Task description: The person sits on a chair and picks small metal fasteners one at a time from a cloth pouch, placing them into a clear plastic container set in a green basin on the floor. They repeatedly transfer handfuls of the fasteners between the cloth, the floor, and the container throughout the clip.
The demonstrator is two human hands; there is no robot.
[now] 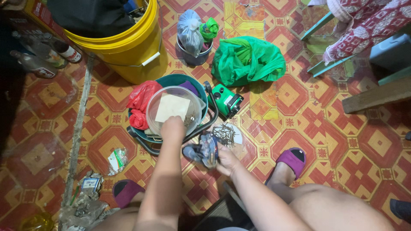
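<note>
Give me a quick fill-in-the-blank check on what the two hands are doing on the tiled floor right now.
The left hand reaches into the clear round plastic ____.
The right hand holds a grey bundle beside a lid of loose metal ____.
The big plastic bucket at the top left is ____.

Missing words: container; nails; yellow

A tub is set in a basin, with a bucket behind it. A lid of nails lies right of the basin, a tool behind the lid, and a bag beyond the tool.
</note>
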